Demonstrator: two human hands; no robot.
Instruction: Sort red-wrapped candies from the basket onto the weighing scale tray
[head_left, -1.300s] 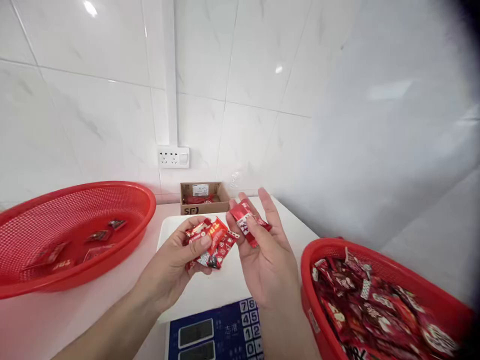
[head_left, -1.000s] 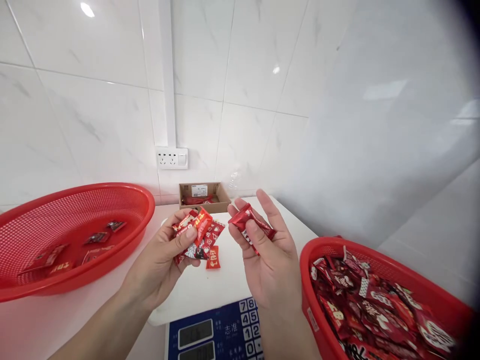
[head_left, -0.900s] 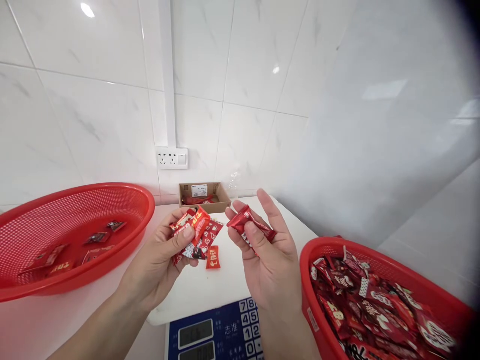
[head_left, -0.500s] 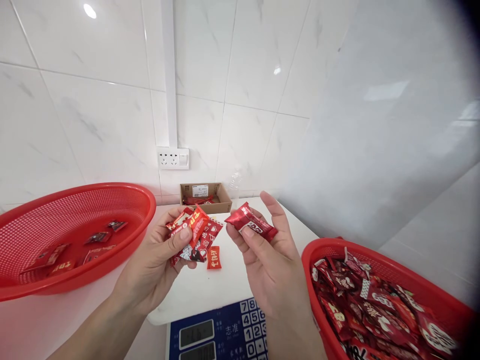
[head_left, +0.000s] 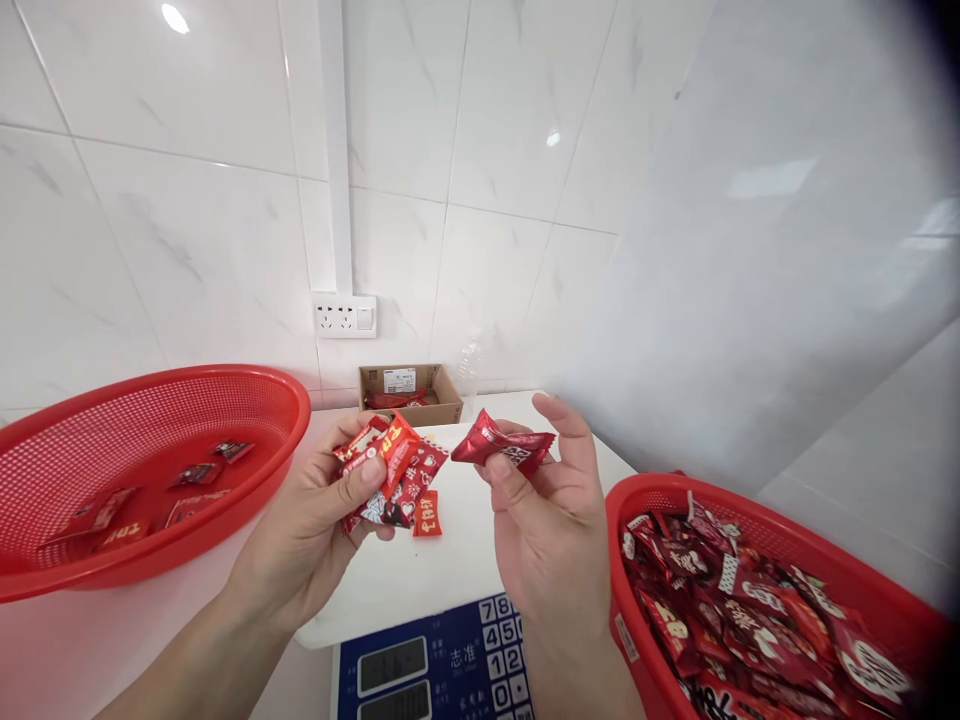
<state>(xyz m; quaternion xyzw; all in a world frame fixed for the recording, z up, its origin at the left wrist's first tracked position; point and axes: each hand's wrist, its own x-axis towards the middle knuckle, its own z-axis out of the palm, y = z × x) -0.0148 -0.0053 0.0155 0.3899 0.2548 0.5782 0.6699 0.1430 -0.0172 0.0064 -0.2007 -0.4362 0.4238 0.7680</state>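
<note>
Several small red candy packets [head_left: 409,480] are bunched in my left hand [head_left: 330,495], the thumb pressed across them. My right hand [head_left: 551,510] pinches one dark red candy packet [head_left: 502,445] between thumb and fingers, with the index finger raised away from it. The two hands are held close together above the white pan [head_left: 450,575] of a weighing scale, a small gap between their packets. On that pan, behind the left hand's bunch, lies a single orange-red packet [head_left: 427,514]. Below, the scale's blue keypad panel [head_left: 435,665] is partly covered by my right forearm.
To the left stands a red perforated basket [head_left: 292,420] with several packets at its bottom. A fuller red basket [head_left: 619,500] of packets is at the right. Behind the scale are a small cardboard box [head_left: 442,412] with red packets, a clear plastic bottle [head_left: 470,365] and a tiled wall.
My right hand has tipped its packet, so less of the printed face shows, and has shifted slightly right. The left hand keeps its bunch in nearly the same place.
</note>
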